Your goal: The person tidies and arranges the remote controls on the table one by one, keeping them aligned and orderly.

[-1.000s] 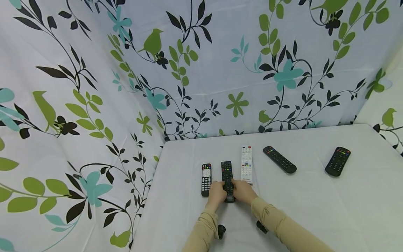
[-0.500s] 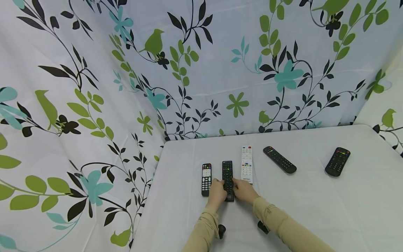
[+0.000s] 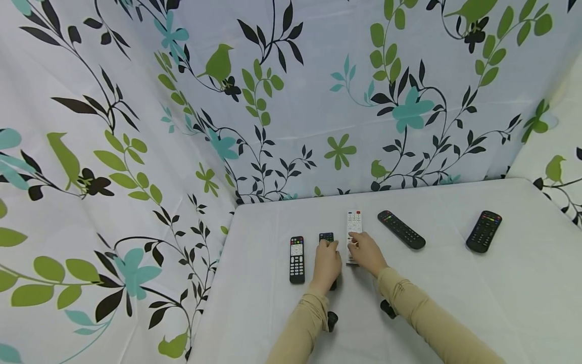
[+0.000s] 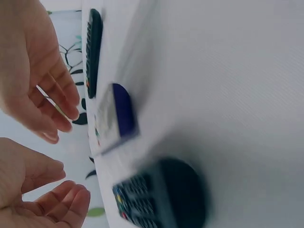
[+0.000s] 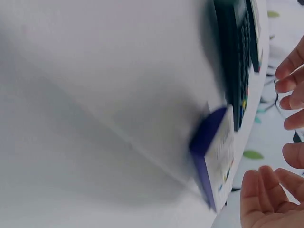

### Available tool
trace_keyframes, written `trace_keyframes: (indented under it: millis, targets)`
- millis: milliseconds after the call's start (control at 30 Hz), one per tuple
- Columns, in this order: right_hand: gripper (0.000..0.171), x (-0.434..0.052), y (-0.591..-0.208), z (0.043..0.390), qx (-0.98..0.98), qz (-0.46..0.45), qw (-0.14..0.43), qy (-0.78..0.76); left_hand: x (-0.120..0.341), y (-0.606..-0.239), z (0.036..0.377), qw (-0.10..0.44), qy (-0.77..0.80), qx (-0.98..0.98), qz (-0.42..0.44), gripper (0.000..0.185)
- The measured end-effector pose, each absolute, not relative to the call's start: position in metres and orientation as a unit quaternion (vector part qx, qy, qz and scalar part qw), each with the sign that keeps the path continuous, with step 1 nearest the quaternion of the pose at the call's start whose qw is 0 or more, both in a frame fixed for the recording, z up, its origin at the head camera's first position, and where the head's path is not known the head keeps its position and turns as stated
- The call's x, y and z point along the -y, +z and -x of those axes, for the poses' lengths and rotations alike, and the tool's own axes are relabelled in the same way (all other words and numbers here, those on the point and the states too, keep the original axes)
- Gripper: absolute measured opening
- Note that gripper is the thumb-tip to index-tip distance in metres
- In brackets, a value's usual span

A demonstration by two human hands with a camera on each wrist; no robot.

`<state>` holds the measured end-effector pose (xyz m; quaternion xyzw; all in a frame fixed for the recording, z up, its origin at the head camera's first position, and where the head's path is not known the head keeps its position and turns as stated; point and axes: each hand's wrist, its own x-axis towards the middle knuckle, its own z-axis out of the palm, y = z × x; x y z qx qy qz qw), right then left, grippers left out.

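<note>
Left hand [image 3: 327, 263] and right hand [image 3: 366, 253] lift off the middle black remote [image 3: 326, 236] and shift toward the white remote [image 3: 354, 221]

Half a second ago the fingers of both were at the edges of the middle black remote; now they hang above the counter [image 3: 254, 313], loosely curved, with nothing in them. From the head view, one covers much of the middle black remote while the other crosses the lower part of the white remote. Both wrist views show space between fingertips and remotes.

Those two remotes lie just beside each other, roughly parallel, with the leftmost black remote [image 3: 297, 260] near on the other side. Well to the right are the slanted black remote [image 3: 401, 230] and the far-right black remote [image 3: 484, 231].

What could spoil things from here, I would judge, is the tight spacing: fingers coming down on the white remote might brush the middle black remote and turn it out of line. A grip taken by one edge only could swing the white remote askew, and a trailing wrist or sleeve might nudge a neighbour, since the hands themselves would block the view
</note>
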<state>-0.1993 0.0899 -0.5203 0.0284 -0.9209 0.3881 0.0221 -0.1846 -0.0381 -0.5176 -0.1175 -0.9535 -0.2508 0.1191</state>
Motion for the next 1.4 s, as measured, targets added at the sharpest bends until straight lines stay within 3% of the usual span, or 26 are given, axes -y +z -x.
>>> trace_keyframes:
  millis: [200, 400, 600, 800, 1400]
  targets:
    - [0.044, -0.109, -0.515, 0.216, 0.923, -0.006, 0.018, 0.384, 0.017, -0.513, 0.2, 0.077, -0.243, 0.958, 0.131, 0.032]
    - [0.047, -0.122, -0.524, 0.228, 0.922, 0.021, -0.026, 0.385, 0.005, -0.52, 0.215, 0.045, -0.216, 0.97, 0.106, 0.035]
    - [0.047, -0.123, -0.536, 0.233, 0.923, 0.019, -0.054, 0.38, -0.002, -0.526, 0.224, -0.003, -0.208, 0.976, 0.069, 0.027]
    - [0.049, -0.12, -0.541, 0.231, 0.921, 0.009, -0.06, 0.384, -0.007, -0.53, 0.225, -0.006, -0.164, 0.984, 0.065, 0.02]
    - [0.054, -0.132, -0.554, 0.223, 0.901, -0.008, -0.139, 0.411, -0.004, -0.535, 0.212, -0.047, -0.18, 0.98, 0.066, 0.03]
